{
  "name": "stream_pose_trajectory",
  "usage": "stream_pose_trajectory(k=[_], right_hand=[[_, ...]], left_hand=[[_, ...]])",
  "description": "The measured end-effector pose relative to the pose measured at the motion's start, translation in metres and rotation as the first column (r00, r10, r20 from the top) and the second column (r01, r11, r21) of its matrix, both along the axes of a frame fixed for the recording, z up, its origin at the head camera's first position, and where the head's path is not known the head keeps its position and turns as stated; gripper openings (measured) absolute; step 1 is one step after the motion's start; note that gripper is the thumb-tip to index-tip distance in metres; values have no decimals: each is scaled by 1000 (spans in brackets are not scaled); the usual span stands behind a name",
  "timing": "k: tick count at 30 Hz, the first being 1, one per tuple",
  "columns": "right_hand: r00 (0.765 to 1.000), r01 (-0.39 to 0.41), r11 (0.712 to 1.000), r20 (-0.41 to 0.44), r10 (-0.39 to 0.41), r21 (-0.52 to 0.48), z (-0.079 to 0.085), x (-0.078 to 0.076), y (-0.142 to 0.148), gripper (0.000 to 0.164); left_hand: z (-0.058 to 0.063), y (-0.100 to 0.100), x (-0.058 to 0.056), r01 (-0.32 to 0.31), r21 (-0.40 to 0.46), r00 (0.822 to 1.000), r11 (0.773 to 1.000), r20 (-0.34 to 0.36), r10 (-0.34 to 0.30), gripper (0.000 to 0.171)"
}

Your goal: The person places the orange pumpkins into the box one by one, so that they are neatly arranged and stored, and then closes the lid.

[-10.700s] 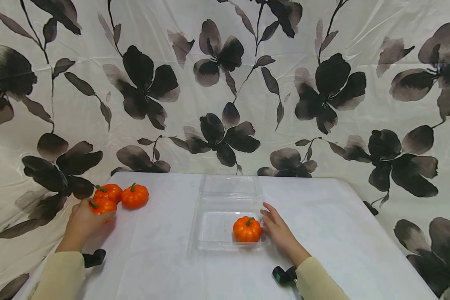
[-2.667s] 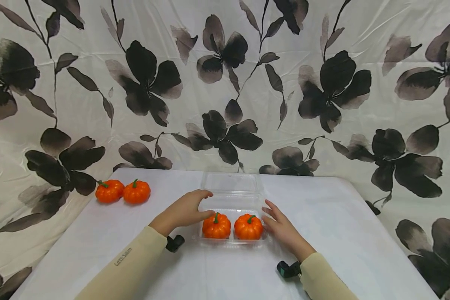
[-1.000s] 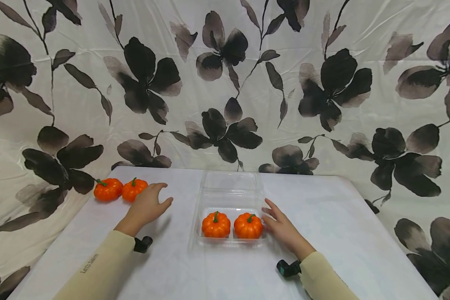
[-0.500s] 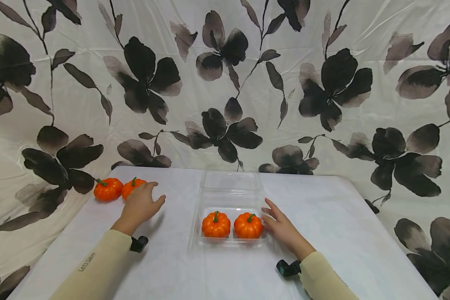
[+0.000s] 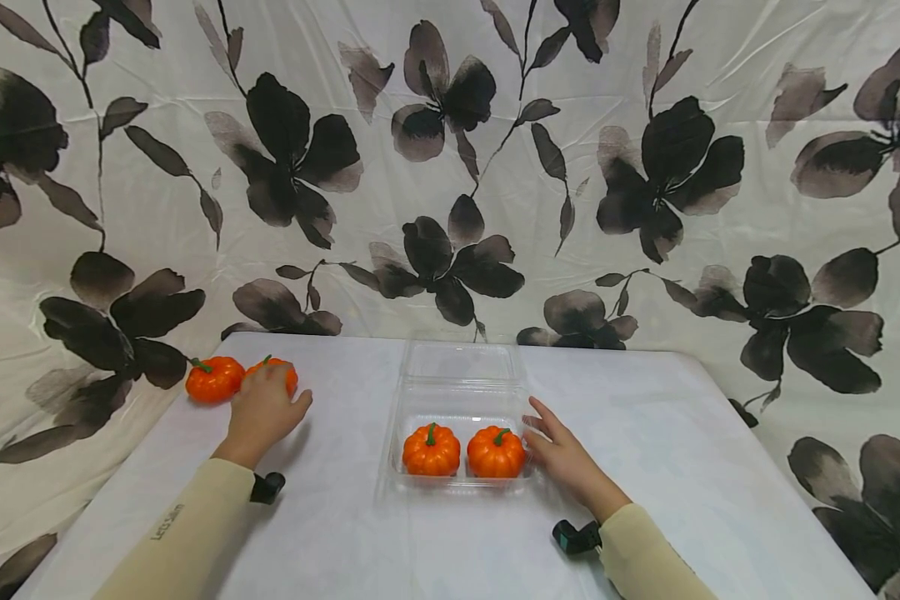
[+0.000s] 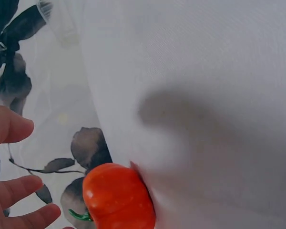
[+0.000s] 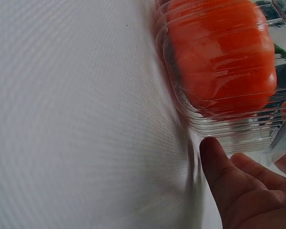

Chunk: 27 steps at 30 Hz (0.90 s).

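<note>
Two small orange pumpkins with green stems, a left one (image 5: 431,450) and a right one (image 5: 497,452), sit side by side in the base of a clear plastic clamshell container (image 5: 390,487). Its lid (image 5: 461,362) lies back, away from me. At the table's far left are two more, an outer pumpkin (image 5: 215,380) and an inner pumpkin (image 5: 291,382). My left hand (image 5: 258,417) is over the inner one, partly covering it; in the left wrist view its fingers (image 6: 19,188) are spread, apart from the pumpkin there. My right hand (image 5: 566,467) rests against the container's right side, thumb (image 7: 214,157) at its ribbed wall.
A white cloth covers the table (image 5: 330,533). Behind it hangs a white curtain (image 5: 555,275) with dark flowers. Each wrist wears a small black camera, the left one (image 5: 267,488) and the right one (image 5: 576,537).
A second pumpkin has come from the left group into the container. My left hand then left the container and has moved left over the inner pumpkin. The right hand stays at the container's side.
</note>
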State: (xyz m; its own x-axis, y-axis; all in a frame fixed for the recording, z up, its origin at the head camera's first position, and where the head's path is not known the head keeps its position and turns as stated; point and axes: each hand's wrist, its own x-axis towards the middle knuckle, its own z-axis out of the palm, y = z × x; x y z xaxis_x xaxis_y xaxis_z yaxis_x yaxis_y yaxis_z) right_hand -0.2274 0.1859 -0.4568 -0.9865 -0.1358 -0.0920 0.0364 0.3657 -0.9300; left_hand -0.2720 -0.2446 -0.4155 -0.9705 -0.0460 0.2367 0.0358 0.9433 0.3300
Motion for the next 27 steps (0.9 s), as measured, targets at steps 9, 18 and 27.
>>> stream_pose_trajectory(k=[9, 18, 27], right_hand=[[1000, 0, 1000, -1, 0, 13, -2, 0, 1, 62], [1000, 0, 1000, 6, 0, 5, -2, 0, 1, 62], [1000, 2, 1000, 18, -2, 14, -1, -3, 1, 62]], left_hand=[[-9, -13, -7, -50, 39, 998, 998, -35, 51, 59], [-12, -20, -12, -95, 56, 995, 994, 11, 95, 75], [-9, -29, -21, -116, 59, 992, 992, 63, 112, 89]])
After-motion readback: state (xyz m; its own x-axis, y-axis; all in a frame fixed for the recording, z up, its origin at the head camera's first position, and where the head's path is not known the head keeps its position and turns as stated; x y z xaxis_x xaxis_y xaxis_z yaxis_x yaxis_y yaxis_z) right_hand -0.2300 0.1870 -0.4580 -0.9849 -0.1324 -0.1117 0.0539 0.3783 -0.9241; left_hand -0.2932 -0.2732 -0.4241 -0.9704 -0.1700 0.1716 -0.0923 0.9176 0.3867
